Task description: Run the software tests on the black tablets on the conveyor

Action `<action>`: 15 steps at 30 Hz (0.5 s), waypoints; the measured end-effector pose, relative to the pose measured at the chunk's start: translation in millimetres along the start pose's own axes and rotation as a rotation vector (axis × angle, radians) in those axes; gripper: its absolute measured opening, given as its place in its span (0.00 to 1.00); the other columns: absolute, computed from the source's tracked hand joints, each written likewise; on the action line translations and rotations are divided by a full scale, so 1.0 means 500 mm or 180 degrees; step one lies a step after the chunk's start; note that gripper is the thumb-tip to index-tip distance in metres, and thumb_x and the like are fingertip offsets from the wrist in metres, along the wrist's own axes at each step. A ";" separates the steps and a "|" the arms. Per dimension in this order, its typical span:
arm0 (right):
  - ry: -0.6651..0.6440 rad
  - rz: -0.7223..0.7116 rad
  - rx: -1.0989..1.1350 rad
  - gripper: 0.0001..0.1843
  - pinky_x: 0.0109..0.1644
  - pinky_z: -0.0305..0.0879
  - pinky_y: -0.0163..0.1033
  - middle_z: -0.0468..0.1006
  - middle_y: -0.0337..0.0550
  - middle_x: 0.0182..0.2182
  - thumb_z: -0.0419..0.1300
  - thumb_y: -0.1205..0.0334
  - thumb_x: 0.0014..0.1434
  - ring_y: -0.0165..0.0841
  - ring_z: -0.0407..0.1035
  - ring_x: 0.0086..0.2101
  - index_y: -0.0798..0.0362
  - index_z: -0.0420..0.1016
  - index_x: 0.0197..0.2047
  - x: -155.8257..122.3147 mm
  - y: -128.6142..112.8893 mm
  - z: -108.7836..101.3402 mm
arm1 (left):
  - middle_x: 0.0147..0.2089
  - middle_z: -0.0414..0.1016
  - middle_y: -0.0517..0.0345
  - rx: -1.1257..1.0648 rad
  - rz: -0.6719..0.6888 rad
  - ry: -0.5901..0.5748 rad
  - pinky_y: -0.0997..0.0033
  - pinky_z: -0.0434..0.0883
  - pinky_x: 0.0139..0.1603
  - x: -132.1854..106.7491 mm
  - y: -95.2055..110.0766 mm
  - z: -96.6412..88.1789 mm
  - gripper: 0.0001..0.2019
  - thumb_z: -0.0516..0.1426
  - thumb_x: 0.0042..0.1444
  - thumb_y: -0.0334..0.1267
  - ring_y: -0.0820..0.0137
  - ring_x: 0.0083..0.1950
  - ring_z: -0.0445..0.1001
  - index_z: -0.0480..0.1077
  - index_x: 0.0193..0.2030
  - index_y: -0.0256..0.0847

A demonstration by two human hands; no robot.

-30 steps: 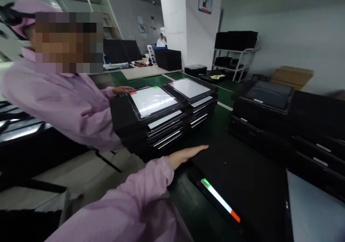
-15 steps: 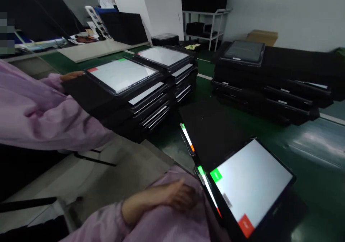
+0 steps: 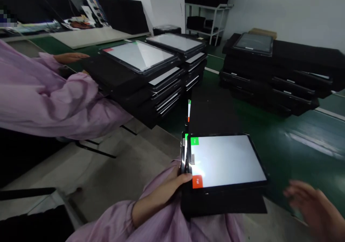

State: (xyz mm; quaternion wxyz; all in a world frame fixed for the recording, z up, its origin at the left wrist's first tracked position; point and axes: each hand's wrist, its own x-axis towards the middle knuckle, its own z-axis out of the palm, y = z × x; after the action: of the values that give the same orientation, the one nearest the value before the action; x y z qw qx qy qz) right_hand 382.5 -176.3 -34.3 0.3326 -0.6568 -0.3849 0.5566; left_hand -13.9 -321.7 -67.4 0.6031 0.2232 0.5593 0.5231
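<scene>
My left hand [image 3: 176, 183] grips the near-left edge of a black tray holding a white screen panel [image 3: 226, 160], which has a green tab at its far-left corner and a red tab at its near-left corner. The tray lies on a stack at the near edge of the green conveyor belt [image 3: 291, 141]. My right hand [image 3: 312, 206] hovers blurred at the lower right, fingers spread, holding nothing, just right of the tray.
A co-worker in a pink coat [image 3: 48, 98] leans in from the left with a hand [image 3: 70, 57] by tall tray stacks [image 3: 151, 76]. More black tray stacks [image 3: 280, 80] stand at the right. A flat black tray [image 3: 212, 114] lies behind mine.
The view has swung down and right. The white-panel tray has turned square to me, my left hand has moved from my lap onto its edge, and my right hand has come into view.
</scene>
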 end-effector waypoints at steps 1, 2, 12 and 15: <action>0.0058 0.0033 0.0053 0.27 0.61 0.78 0.51 0.82 0.53 0.56 0.58 0.32 0.72 0.43 0.77 0.58 0.44 0.81 0.54 0.028 -0.020 0.026 | 0.62 0.85 0.46 0.0064 0.0047 0.0148 0.42 0.68 0.75 -0.008 -0.006 -0.010 0.26 0.71 0.53 0.54 0.41 0.69 0.77 0.83 0.57 0.47; -0.0018 0.0070 0.0049 0.26 0.64 0.77 0.49 0.83 0.54 0.56 0.59 0.33 0.71 0.44 0.78 0.59 0.46 0.83 0.50 0.059 -0.042 0.059 | 0.63 0.84 0.47 0.0106 0.0136 0.0240 0.44 0.67 0.76 -0.015 -0.014 -0.018 0.28 0.72 0.52 0.55 0.41 0.71 0.76 0.82 0.59 0.49; -0.1043 0.0280 -0.0133 0.28 0.56 0.83 0.46 0.88 0.53 0.50 0.67 0.38 0.67 0.45 0.84 0.51 0.52 0.84 0.57 0.236 -0.231 0.384 | 0.76 0.72 0.47 -0.0456 0.0746 -0.0540 0.41 0.51 0.83 -0.024 -0.072 -0.046 0.52 0.79 0.44 0.53 0.42 0.81 0.63 0.68 0.77 0.52; -0.1139 0.0359 -0.0160 0.28 0.52 0.85 0.44 0.89 0.52 0.47 0.67 0.40 0.68 0.44 0.86 0.47 0.53 0.84 0.58 0.239 -0.257 0.402 | 0.75 0.74 0.48 -0.0528 0.0806 -0.0717 0.42 0.53 0.82 -0.020 -0.059 -0.064 0.50 0.79 0.45 0.52 0.42 0.80 0.64 0.70 0.76 0.53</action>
State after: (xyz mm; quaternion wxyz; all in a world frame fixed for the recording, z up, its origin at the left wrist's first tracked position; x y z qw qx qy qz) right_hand 176.5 -7.8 -11.8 0.2106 -0.5760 -0.4142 0.6725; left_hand -30.0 -351.0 -97.0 0.6075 0.2985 0.4106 0.6109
